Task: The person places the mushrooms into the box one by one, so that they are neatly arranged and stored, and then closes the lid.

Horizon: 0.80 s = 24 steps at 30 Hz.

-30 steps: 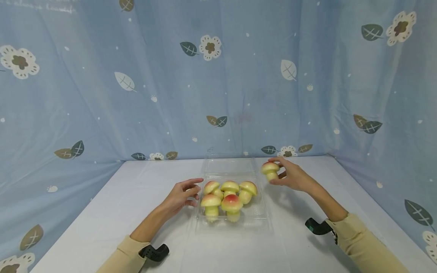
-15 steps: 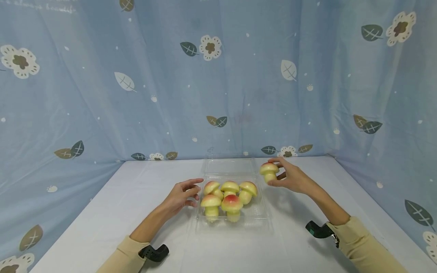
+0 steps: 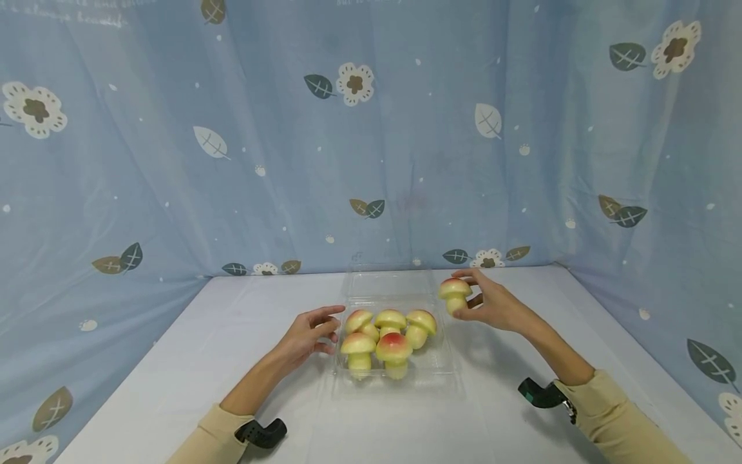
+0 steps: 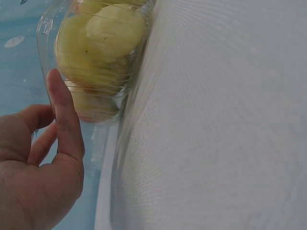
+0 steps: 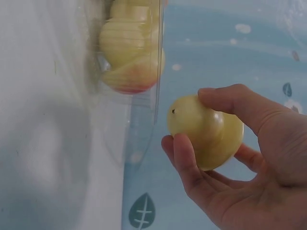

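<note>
A toy mushroom (image 3: 454, 295), pale yellow with a reddish cap, is upright in my right hand (image 3: 496, 303), raised just right of a clear plastic box (image 3: 431, 364). Thumb and fingers pinch its stem and cap, as the right wrist view shows with the mushroom's underside (image 5: 201, 129). Several similar mushrooms (image 3: 394, 348) stand or lean inside the box, in two rows. My left hand (image 3: 303, 335) is at the box's left side, fingers loosely bent. In the left wrist view, one digit of the left hand (image 4: 43, 167) touches the box wall (image 4: 43, 52) near the rim.
The box's hinged clear lid (image 3: 391, 282) lies folded back behind it, toward the curtain. A white cloth (image 3: 406, 425) covers the table. Blue patterned curtain (image 3: 261, 129) hangs at the back and sides. Inside the box, the front right part holds no mushroom.
My right hand has shifted slightly left with the mushroom, closer to the box. The left hand stays at the box's side, and the mushrooms inside have not moved.
</note>
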{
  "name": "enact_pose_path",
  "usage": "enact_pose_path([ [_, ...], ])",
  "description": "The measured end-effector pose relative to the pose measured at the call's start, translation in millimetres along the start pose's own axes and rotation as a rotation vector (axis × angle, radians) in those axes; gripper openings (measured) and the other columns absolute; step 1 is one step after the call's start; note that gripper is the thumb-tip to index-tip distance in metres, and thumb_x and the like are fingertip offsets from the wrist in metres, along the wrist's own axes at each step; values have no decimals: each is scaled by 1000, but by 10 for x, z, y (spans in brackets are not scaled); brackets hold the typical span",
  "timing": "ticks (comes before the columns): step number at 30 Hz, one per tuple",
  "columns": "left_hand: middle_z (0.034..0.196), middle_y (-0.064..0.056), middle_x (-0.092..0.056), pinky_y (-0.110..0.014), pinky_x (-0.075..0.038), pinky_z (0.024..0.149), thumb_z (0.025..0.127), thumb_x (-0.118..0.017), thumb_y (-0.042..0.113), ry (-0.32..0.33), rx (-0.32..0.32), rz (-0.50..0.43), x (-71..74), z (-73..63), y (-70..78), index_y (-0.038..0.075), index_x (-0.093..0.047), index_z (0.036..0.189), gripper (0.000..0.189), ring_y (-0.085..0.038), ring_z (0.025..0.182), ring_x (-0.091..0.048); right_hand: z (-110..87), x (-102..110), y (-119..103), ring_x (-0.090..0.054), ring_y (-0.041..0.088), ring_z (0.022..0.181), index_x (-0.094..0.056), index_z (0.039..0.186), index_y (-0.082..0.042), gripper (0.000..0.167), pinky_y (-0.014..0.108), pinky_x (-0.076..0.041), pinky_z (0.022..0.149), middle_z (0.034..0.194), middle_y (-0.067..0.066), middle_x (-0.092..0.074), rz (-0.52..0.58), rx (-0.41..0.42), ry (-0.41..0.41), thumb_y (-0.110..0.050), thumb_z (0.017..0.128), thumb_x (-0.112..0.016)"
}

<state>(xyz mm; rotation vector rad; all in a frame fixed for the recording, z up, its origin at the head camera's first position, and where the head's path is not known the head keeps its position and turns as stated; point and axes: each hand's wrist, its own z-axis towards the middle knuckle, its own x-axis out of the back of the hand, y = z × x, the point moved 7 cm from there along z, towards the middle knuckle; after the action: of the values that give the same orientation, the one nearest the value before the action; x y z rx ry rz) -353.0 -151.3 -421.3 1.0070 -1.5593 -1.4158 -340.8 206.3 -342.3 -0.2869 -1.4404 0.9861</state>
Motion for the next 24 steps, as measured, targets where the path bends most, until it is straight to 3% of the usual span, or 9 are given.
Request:
enact_pose_path([
  [6,105,-3,-58,-24,-58,60,99,-60,20,2,-1,3,1,4,-9,7,-45,147,52,-12,77,-61,-19,-22,-98,-69,26,95,-39,144,-8,73,27,-60,74,131,22,-53,-4,79,-26,-16,83,-79],
  [10,105,-3,-57,-24,-58,60,99,-61,21,2,-1,4,2,6,-6,7,-44,147,53,-12,77,-61,-19,-53,-140,-69,25,93,-38,141,-4,72,27,-60,75,131,25,-52,28,83,-54,-15,83,-79],
  [17,104,-2,-58,-24,-58,60,98,-61,21,0,-1,2,0,7,-3,7,-44,147,53,-11,77,-61,-43,-147,-167,-68,22,92,-37,139,-11,72,25,-58,75,133,23,-51,36,43,-91,-17,81,-80],
  [24,102,-1,-57,-24,-58,60,98,-62,22,-1,-6,7,5,20,-16,6,-44,147,54,-11,76,-60,-51,-211,-254,-68,17,91,-38,141,-17,72,23,-58,76,131,19,-53,-5,106,-116,-18,82,-80],
])
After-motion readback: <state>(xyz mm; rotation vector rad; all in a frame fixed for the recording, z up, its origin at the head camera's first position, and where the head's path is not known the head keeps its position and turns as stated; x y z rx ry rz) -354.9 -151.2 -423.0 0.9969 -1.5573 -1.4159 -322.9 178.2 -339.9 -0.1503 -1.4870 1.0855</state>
